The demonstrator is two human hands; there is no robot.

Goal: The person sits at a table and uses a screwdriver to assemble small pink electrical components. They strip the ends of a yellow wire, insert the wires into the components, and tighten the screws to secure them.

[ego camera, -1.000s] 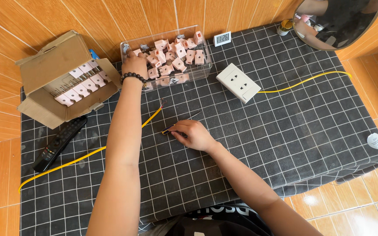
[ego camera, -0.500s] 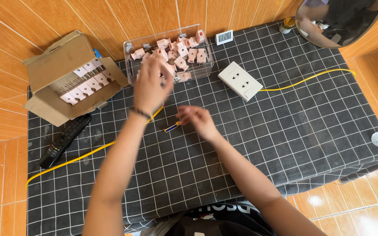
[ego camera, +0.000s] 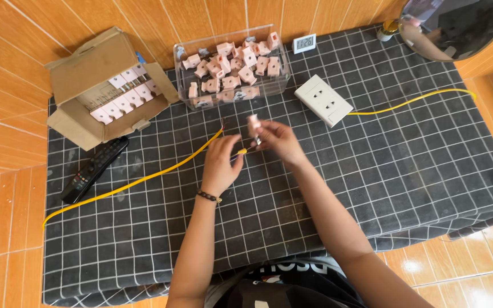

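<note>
Head view shows right hand (ego camera: 278,140) pinching one small pink plastic socket part (ego camera: 253,124) just below the clear plastic box (ego camera: 232,74), left hand (ego camera: 221,162) pinching yellow wire (ego camera: 144,181), not yet joined.

We see a small pale pink plastic socket piece (ego camera: 253,125) held upright above the black grid-patterned cloth, pinched at its lower end, just in front of the clear box of like pieces. Just beside it, a short yellow-handled screwdriver (ego camera: 245,150) lies nearly level, its tip toward the piece's base. Below both, a long thin yellow cable (ego camera: 144,181) runs across the cloth, its stripped end pointing toward the box.
</note>
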